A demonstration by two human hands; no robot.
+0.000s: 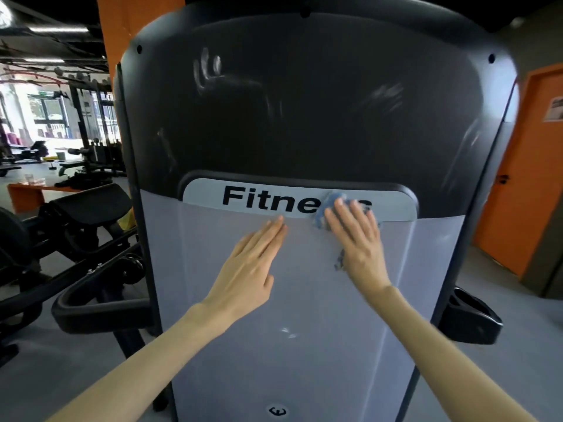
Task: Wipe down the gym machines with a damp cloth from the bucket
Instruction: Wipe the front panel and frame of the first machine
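A tall gym machine cover (pixel 292 300) fills the view, dark smoked plastic above and pale grey below, with a "Fitness" label across the middle. My right hand (pixel 355 239) lies flat with straight fingers on a blue cloth (pixel 330 205), pressing it against the label's right end and hiding its last letters. Most of the cloth is under my palm; bits show above the fingertips and beside the thumb. My left hand (pixel 251 260) rests flat on the grey panel just left of the cloth, fingers straight and together. No bucket is in view.
Smear marks streak the dark upper panel (pixel 210 68). A black padded bench and handle bars (pixel 91 208) stand close on the left, with more gym equipment behind. An orange door (pixel 530 178) is on the right, and a black foot piece (pixel 472 318) juts out low on the right.
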